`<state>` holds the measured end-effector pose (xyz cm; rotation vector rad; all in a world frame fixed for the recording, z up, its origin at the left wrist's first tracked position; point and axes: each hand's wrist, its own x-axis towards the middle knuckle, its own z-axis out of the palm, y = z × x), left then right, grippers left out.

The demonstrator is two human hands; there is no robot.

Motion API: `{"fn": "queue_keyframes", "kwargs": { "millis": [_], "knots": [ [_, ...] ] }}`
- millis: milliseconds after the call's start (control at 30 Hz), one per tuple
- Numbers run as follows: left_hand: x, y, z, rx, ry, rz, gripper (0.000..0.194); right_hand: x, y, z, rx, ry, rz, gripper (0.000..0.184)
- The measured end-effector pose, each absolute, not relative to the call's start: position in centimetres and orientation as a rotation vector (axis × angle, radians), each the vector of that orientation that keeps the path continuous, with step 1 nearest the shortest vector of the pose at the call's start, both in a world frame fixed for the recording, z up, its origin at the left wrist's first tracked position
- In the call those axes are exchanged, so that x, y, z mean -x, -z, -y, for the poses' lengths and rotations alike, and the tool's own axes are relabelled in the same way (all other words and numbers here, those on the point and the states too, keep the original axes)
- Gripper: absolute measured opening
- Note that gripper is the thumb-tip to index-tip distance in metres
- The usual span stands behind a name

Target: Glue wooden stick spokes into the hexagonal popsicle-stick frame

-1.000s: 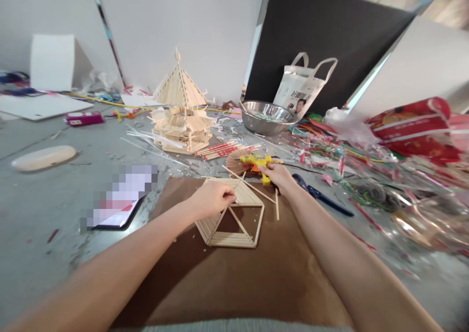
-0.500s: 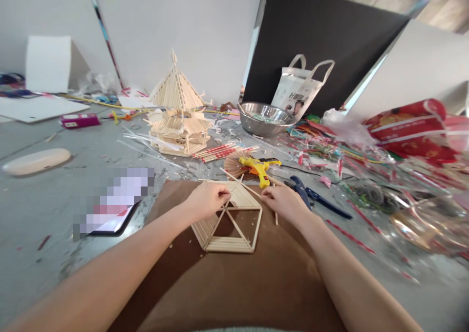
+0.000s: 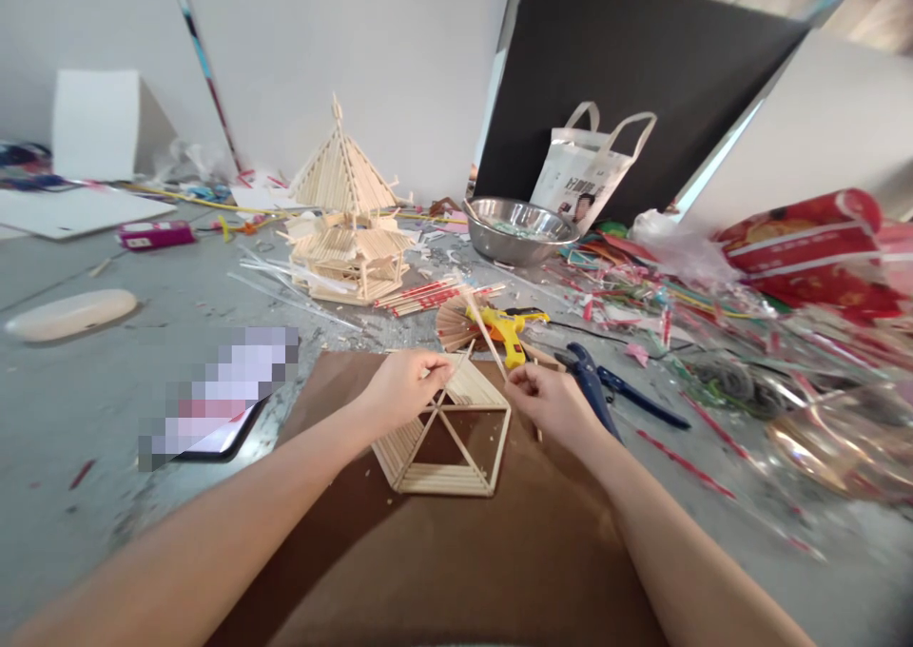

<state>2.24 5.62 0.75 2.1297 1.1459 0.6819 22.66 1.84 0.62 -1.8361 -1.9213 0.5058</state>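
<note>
A six-sided wooden stick frame lies on a brown board. Crossing spokes meet at its centre, and rows of sticks fill some of its sections. Over its upper left part, my left hand has its fingertips pinched together near a spoke; what they grip is hidden. To the right of the frame, my right hand is closed on one end of a thin wooden stick, which points up and away to the left. Another short stick lies partly covered under that hand.
Beyond the board lie a yellow glue gun, dark blue cutting pliers and red-marked sticks. A stick pavilion model and a metal bowl stand behind. A phone is at left; plastic scraps litter the right.
The stick in my right hand has swung to a steeper angle, its far end now over the red-marked sticks. My left hand has barely moved, and the frame stays in place.
</note>
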Motion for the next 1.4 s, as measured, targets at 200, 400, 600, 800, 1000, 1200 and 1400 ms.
{"fn": "queue_keyframes", "kwargs": {
  "millis": [200, 400, 600, 800, 1000, 1200, 1400],
  "knots": [
    [-3.2, -1.1, -4.2, -1.982, -0.784, -0.947, 0.028, -20.3, -0.1, -0.6, 1.443, -1.192, 1.596, 0.015],
    [-3.8, -1.6, -3.0, -1.937, -0.829, -0.9, 0.017, -18.8, -0.2, 0.1, 1.335, -1.3, 1.472, 0.019],
    [-3.8, -1.7, -3.0, -1.906, -0.802, -0.891, 0.016, -18.7, 0.0, 0.4, 1.347, -1.205, 1.48, 0.02],
    [-3.9, -1.5, -2.9, -1.969, -0.715, -0.878, 0.015, -19.0, 0.8, 0.5, 1.505, -0.888, 1.751, 0.013],
    [-3.3, -2.0, -3.5, -2.094, -0.632, -0.924, 0.016, -19.8, -1.1, 0.8, 1.47, -0.677, 2.017, 0.018],
    [-2.8, -2.0, -4.0, -2.135, -0.207, -0.971, 0.02, -21.3, -3.6, 1.8, 1.452, -0.132, 2.037, 0.018],
    [-3.1, -1.8, -3.7, -2.179, -0.091, -0.961, 0.02, -21.7, -4.0, 1.3, 1.404, 0.005, 2.539, 0.023]
  ]
}}
